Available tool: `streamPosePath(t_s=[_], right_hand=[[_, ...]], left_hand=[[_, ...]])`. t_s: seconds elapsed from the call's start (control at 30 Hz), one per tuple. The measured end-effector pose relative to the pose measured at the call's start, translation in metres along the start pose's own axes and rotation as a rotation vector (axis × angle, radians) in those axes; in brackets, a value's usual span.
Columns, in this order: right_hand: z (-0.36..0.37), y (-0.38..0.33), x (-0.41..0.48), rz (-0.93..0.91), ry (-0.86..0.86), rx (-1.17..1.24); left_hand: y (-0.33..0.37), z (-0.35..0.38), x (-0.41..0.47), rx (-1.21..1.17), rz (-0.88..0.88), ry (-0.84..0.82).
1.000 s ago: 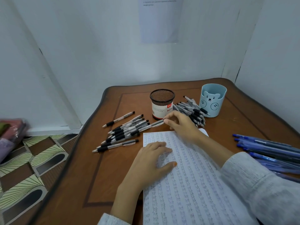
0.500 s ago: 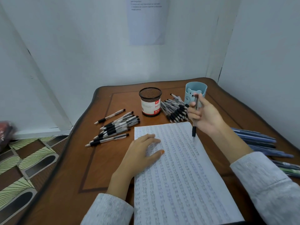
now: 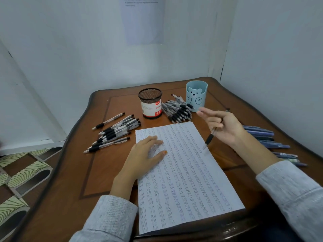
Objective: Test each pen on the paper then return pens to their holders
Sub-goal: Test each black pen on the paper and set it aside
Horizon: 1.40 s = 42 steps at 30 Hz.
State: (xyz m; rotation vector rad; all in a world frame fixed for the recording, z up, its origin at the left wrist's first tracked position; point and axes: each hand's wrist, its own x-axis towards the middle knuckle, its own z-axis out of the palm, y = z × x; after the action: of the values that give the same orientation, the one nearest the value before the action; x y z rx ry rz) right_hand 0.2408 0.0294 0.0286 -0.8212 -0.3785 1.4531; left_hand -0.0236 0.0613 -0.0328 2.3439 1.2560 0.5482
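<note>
Paper [image 3: 183, 172] filled with rows of small handwriting lies at the centre of the frame on a wooden table [image 3: 70, 189]. The left hand [image 3: 145, 154] rests flat on its upper left part, fingers relaxed and spread, holding nothing. At centre right the right hand [image 3: 222, 126] grasps a black-grip pen [image 3: 209, 137] between curled fingers, with the forefinger stretched out to the left. The pen slants with its tip down at the paper's right edge; whether the tip touches the sheet cannot be told. Above the paper stand a black mesh holder [image 3: 150, 103] and, to its right, a blue bear holder [image 3: 196, 95], with a heap of black-grip pens [image 3: 178, 110] lying between them. A second heap of pens [image 3: 113, 133] lies left of the paper. Blue pens [image 3: 262, 135] lie at the right edge, beyond the right wrist.
</note>
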Motion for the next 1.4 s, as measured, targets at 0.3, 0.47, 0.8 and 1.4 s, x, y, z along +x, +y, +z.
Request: streamPosePath(t_s=[0.3,0.47,0.8,1.4], right_hand=[[-0.027,0.008,-0.02,0.257,-0.059,0.026],[-0.027,0.014,-0.025,0.25,0.005,0.046],[-0.029,0.011,-0.03,0.177,-0.103,-0.116],[-0.035,0.017,-0.023,0.099,-0.036,-0.198]], left_hand=[[-0.004,0.002,0.003,0.01,0.008,-0.015],[-0.004,0.002,0.002,0.006,0.02,-0.005],[-0.003,0.001,0.001,0.005,0.015,-0.015],[0.036,0.007,-0.013,0.029,0.186,-0.049]])
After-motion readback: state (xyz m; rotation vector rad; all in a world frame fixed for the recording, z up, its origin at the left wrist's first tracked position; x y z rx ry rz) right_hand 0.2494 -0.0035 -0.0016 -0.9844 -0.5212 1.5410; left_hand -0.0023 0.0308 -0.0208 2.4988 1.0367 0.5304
